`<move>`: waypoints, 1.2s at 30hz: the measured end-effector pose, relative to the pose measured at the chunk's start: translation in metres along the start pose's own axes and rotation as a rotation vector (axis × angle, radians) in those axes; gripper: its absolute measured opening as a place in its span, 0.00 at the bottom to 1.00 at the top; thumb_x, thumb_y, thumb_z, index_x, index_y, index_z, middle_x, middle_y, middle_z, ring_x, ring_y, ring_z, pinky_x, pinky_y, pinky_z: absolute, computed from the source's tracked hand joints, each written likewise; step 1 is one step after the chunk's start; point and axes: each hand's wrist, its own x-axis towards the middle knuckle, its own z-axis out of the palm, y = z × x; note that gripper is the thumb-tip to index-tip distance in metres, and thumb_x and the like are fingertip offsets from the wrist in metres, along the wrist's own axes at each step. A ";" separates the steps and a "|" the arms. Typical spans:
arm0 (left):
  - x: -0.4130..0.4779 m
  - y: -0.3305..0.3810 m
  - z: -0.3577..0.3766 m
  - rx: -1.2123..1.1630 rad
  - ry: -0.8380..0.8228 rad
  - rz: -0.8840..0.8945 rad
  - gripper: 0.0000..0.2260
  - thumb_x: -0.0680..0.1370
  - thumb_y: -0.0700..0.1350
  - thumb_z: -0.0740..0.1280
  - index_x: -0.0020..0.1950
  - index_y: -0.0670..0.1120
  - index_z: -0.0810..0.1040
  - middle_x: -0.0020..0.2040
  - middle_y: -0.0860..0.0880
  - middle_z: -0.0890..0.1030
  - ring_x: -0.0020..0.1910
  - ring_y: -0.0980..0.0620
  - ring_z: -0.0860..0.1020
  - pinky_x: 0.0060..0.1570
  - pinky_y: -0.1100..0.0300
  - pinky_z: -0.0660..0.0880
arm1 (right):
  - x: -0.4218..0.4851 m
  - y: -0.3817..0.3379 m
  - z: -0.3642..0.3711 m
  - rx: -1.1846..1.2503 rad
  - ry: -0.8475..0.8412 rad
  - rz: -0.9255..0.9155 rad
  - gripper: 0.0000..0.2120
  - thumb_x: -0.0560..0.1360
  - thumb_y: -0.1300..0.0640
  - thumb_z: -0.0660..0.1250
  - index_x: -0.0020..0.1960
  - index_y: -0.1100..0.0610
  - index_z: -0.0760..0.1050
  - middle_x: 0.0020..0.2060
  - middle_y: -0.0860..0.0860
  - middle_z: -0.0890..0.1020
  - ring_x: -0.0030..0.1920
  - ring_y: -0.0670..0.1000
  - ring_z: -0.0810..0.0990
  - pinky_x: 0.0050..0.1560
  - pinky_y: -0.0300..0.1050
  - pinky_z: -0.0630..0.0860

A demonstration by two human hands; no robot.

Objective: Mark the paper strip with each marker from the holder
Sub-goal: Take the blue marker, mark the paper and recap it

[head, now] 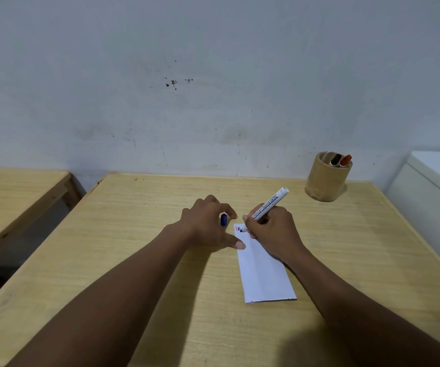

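Note:
A white paper strip [265, 276] lies lengthwise on the wooden table [134, 260], with short red and dark marks at its far end. My right hand [273, 230] grips a white marker [269, 203], its tip touching the strip's far end beside those marks. My left hand [209, 225] rests just left of the strip, its thumb on the strip's edge, and pinches the blue cap [223, 219]. A round tan holder [326, 176] stands at the back right with a black-capped marker [335, 159] and a red-capped marker [346, 160] in it.
A white wall rises right behind the table. A white cabinet or appliance [436, 197] stands against the table's right side. Another wooden table [15, 197] stands to the left across a narrow gap.

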 end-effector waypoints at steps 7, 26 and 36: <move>0.001 -0.008 -0.008 -0.202 -0.011 0.002 0.32 0.59 0.68 0.79 0.60 0.59 0.81 0.57 0.56 0.76 0.58 0.56 0.75 0.59 0.55 0.73 | 0.008 -0.002 -0.011 0.382 0.065 0.177 0.09 0.78 0.55 0.72 0.45 0.61 0.83 0.32 0.53 0.86 0.30 0.48 0.83 0.38 0.43 0.79; 0.021 0.039 -0.048 -1.370 0.072 0.022 0.07 0.80 0.44 0.70 0.55 0.43 0.84 0.43 0.49 0.85 0.41 0.49 0.83 0.46 0.56 0.74 | 0.031 -0.048 -0.061 1.025 0.009 0.365 0.07 0.77 0.56 0.72 0.46 0.60 0.80 0.32 0.53 0.83 0.29 0.49 0.83 0.30 0.41 0.73; 0.035 0.070 -0.039 -1.414 0.039 0.090 0.09 0.79 0.42 0.71 0.57 0.40 0.83 0.42 0.46 0.86 0.38 0.50 0.82 0.42 0.59 0.75 | 0.033 -0.049 -0.067 1.029 0.083 0.315 0.06 0.77 0.57 0.74 0.45 0.60 0.81 0.33 0.53 0.84 0.31 0.48 0.83 0.33 0.41 0.74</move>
